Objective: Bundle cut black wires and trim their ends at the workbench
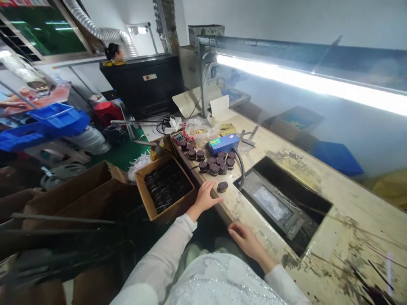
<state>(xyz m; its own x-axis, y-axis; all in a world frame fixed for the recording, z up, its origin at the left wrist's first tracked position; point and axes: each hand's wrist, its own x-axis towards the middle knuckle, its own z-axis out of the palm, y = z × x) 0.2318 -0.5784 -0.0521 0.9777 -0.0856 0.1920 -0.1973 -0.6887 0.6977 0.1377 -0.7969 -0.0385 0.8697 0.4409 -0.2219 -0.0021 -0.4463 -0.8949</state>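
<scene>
My left hand point(206, 198) reaches over the near edge of the worn table point(251, 212), thumb and fingers apart, holding nothing. Just beyond its fingertips one dark round bundle point(223, 187) with a light band sits by itself on the tabletop. Several more bundles point(214, 169) stand in a cluster behind it, beside a blue box point(223, 144) with a black cable. My right hand point(246, 239) hangs at the table edge with its fingers curled together; whether anything small is between them is hidden.
A cardboard box point(193, 191) of dark bundles stands left of the table. A recessed device point(270, 202) lies in a cutout at right. Overhead runs a bright tube lamp point(299, 78). Another person's head point(115, 53) shows at the back, beyond a black cabinet point(149, 84).
</scene>
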